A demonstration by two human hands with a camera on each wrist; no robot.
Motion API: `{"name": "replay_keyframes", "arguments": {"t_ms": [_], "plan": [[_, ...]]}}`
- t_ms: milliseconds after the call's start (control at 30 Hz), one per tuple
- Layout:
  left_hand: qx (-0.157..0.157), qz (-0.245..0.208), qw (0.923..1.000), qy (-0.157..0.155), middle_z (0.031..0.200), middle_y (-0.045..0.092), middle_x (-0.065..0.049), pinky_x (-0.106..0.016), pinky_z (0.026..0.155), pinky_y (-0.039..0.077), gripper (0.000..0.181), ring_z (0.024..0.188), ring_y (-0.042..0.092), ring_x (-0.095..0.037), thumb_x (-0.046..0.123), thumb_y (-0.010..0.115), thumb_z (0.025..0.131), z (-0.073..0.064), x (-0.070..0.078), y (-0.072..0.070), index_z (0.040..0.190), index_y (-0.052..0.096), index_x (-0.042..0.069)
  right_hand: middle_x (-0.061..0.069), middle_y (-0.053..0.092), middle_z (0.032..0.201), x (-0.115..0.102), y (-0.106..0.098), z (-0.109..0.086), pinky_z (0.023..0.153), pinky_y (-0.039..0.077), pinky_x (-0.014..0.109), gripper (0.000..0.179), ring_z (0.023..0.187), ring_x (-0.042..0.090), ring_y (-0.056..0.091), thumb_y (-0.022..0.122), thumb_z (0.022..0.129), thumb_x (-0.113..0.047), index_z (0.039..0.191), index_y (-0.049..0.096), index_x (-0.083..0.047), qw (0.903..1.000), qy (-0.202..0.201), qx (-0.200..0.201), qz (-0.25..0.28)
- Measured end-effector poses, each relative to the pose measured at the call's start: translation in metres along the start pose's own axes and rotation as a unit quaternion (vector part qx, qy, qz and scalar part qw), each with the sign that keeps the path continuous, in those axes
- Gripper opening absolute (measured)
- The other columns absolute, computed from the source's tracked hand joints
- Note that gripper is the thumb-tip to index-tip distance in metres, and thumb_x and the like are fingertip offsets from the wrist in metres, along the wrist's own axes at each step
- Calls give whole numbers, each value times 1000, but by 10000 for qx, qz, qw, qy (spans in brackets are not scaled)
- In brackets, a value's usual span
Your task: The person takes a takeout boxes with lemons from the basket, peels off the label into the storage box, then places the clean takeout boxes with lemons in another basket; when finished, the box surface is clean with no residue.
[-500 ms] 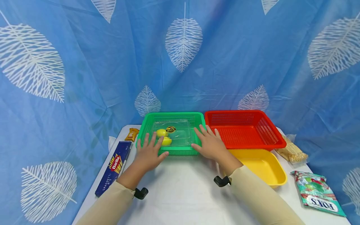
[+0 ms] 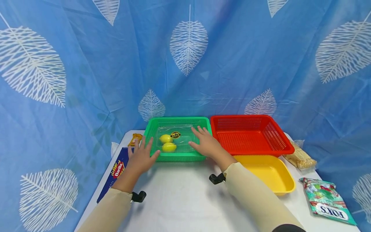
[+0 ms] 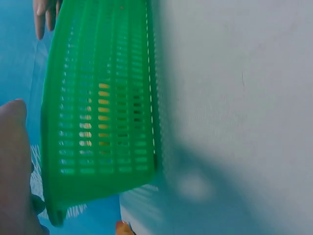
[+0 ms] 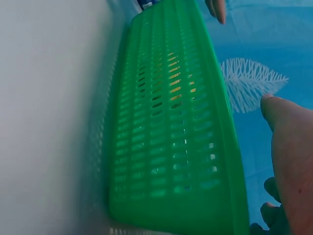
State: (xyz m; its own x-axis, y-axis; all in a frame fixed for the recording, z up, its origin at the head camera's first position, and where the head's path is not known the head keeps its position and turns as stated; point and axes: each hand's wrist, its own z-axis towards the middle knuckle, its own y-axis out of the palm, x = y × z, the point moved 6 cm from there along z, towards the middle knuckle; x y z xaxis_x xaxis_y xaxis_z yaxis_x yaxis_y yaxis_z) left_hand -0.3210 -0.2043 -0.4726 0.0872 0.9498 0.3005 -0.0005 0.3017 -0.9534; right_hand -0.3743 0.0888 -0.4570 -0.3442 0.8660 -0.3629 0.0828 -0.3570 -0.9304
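Note:
A green basket [image 2: 181, 158] stands at the back of the white table. In it lies a clear plastic box [image 2: 185, 140] with a round black-and-gold sticker. Two yellow lemons [image 2: 169, 147] show at the box's left side. My left hand [image 2: 142, 159], fingers spread, is over the basket's front left corner, near the spaghetti box [image 2: 118, 169]. Over the front right part of the basket is my right hand [image 2: 208, 145], its fingers also straight and apart. Neither hand holds anything. Through the slotted wall, yellow shows in the left wrist view.
To the right stands a red basket [image 2: 252, 151], with a yellow tray [image 2: 269, 170] in front of it. A bag of pale food [image 2: 301, 158] and a green FOX'S bag [image 2: 326, 199] lie along the right edge. At the back left is a small orange packet [image 2: 135, 139].
Both hands have moved left, still with fingers spread. The left hand now covers the spaghetti box's upper end, and the right hand reaches further over the green basket.

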Motion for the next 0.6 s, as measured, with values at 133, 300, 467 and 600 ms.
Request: {"name": "replay_keyframes", "arguments": {"t_ms": [133,300,467,600], "plan": [[-20,-242,9995,-194,175,-2,-22,-77,120,-9,82,159,-10,-51,62,42,105,7,-10,3,170,12,22,10,16,176,1,7,12,122,29,68,83,162,40,12,55,100,-63,169,19,-34,9996,169,-75,199],[-13,-845,9960,-278,175,-4,-21,-78,121,6,80,159,-6,-52,57,41,107,16,-18,12,170,11,18,14,14,176,1,16,23,122,27,69,85,162,42,12,59,100,-61,169,17,-34,9983,283,-135,483],[102,-1898,9816,-200,176,-3,-21,-72,122,20,79,159,8,-51,43,50,107,23,-24,19,169,13,10,20,8,176,5,30,36,120,29,72,94,160,47,15,58,97,-68,170,11,-33,9903,599,-288,1220],[147,-2165,9756,-338,176,0,-19,-71,122,23,83,159,13,-49,42,54,105,24,-33,22,169,13,10,20,4,176,8,43,46,119,29,73,98,158,49,19,61,95,-69,170,9,-32,9751,920,-491,1960]]}}
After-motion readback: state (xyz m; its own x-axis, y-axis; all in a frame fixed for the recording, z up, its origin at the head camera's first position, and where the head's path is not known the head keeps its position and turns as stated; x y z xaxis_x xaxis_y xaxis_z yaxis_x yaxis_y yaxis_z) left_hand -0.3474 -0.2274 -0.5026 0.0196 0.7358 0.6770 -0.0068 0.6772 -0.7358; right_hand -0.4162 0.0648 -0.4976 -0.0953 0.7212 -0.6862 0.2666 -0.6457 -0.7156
